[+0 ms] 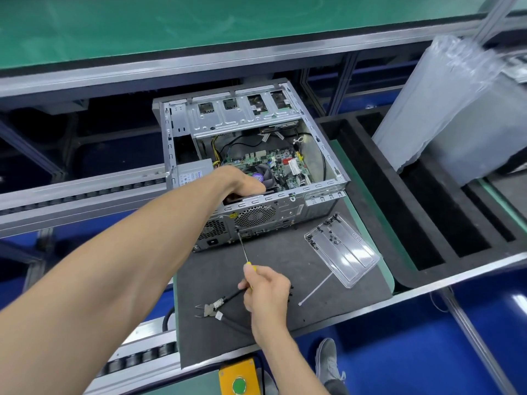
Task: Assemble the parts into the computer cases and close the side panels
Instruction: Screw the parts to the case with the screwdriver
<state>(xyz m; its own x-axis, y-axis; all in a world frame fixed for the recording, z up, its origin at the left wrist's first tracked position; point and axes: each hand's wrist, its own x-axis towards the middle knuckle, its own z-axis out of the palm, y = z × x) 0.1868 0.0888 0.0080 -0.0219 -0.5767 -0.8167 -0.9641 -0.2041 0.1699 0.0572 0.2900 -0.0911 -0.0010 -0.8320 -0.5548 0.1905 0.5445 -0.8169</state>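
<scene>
Computer case [251, 155] lies on its side at the far edge of the desk [285, 269], on the dark grey mat, open side up, side panel off. Motherboard [268, 163] visible inside, drive cage toward the far end, power supply [194, 173] at the left wall. Rear panel with fan grille [253, 216] faces the person.

Left hand [242, 182] reaches over the rear top edge into the case, fingers curled down out of sight; cannot tell whether it holds anything. Right hand [266, 286] grips a yellow-handled screwdriver [245, 252], tip at a screw point on the rear panel just below the fan grille.

On the mat near the front edge, just left of the right hand: cutting pliers [216, 309] with black handles. Right of the hand: a white cable tie [315, 289]. Beyond it, toward the mat's right edge, a clear plastic tray [342, 252] with small dark screws scattered in it.

At the desk's front edge, a yellow box with a green button [239, 379].
</scene>
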